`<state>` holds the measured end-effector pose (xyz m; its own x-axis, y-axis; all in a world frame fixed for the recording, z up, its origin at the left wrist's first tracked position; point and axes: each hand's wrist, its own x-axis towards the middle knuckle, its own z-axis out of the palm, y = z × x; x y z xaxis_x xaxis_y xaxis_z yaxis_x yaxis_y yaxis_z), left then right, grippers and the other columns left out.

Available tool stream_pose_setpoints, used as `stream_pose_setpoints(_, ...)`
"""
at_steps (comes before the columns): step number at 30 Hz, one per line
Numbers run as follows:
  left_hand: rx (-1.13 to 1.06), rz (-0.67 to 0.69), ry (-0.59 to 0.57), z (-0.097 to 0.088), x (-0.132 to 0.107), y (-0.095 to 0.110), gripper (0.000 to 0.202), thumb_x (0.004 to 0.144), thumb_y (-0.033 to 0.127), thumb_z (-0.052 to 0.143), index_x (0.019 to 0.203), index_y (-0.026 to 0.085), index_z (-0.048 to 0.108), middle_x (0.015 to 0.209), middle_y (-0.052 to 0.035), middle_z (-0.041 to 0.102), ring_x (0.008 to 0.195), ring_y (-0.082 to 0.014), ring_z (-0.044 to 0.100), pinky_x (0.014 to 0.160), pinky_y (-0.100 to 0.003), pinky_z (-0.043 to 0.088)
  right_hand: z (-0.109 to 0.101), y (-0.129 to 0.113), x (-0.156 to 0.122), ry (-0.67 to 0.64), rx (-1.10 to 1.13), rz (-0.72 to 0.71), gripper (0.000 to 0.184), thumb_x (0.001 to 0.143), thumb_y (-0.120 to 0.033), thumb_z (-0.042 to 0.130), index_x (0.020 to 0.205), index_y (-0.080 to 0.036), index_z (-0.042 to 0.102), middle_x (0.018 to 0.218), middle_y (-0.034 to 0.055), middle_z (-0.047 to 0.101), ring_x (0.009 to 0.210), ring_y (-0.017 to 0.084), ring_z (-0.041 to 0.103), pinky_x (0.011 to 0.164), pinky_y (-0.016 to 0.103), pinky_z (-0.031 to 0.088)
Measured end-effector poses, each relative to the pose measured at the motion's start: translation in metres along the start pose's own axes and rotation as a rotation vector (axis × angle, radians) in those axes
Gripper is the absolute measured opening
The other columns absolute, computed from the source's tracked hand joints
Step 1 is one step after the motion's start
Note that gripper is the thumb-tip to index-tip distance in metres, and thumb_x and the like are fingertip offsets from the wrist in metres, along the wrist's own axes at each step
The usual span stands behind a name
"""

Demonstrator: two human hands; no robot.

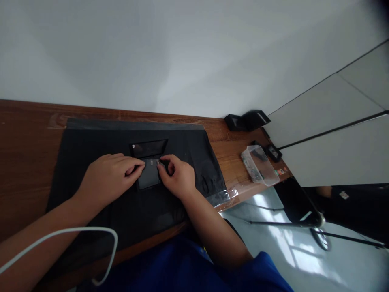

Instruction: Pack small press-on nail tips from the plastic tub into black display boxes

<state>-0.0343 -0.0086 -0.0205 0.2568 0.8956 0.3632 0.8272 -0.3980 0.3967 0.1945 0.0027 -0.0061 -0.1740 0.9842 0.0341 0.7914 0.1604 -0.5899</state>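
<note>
A small black box [148, 149] lies on the black mat with its hinged lid raised toward the wall. A flat dark grey pad [148, 178] is in its lower half, and a tiny shiny piece [151, 162] shows near the pad's far edge. My left hand [111, 174] is closed, thumb and index finger pinching the pad's far left corner. At the far right corner, my right hand [179, 174] pinches the pad between thumb and index finger. Another small glint shows beside the right fingertips, too small to name.
The black mat [91, 140] is taped onto a wooden table [24, 162] against a white wall. A clear plastic tub [261, 164] and black boxes [247, 120] stand at the right. A white cable [75, 230] loops across the lower left. Beyond the table's right edge is a chair.
</note>
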Motion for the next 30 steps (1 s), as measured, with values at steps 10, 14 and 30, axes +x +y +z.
stream_pose_setpoints(10, -0.036, 0.165, -0.044, -0.002, 0.002, 0.009, 0.040, 0.105, 0.040, 0.052, 0.086, 0.030, 0.085, 0.070, -0.0004, 0.078, 0.070, -0.0227, 0.071, 0.072, -0.039, 0.048, 0.003, 0.003, 0.000, 0.014, -0.010, -0.085, 0.031, 0.101, -0.033, 0.071, 0.129, -0.031, 0.085, 0.079, -0.0028, 0.075, 0.070, 0.013, 0.066, 0.072, 0.024, 0.048)
stream_pose_setpoints(14, -0.088, 0.107, 0.000, -0.004, 0.000, 0.007, 0.036, 0.107, 0.045, 0.055, 0.097, 0.031, 0.087, 0.068, 0.0004, 0.073, 0.066, -0.0208, 0.067, 0.075, -0.039, 0.050, 0.002, 0.003, 0.000, 0.008, -0.008, -0.078, 0.030, 0.101, -0.034, 0.072, 0.127, -0.031, 0.086, 0.080, -0.0015, 0.077, 0.071, 0.014, 0.068, 0.071, 0.025, 0.048)
stream_pose_setpoints(30, -0.088, -0.105, -0.091, -0.010, -0.004, -0.008, 0.037, 0.102, 0.059, 0.059, 0.094, 0.036, 0.087, 0.072, -0.0008, 0.077, 0.066, -0.0228, 0.072, 0.060, -0.035, 0.048, -0.001, 0.003, 0.001, -0.016, -0.002, -0.069, 0.030, 0.101, -0.034, 0.073, 0.127, -0.030, 0.086, 0.078, -0.0022, 0.075, 0.071, 0.014, 0.067, 0.072, 0.024, 0.049)
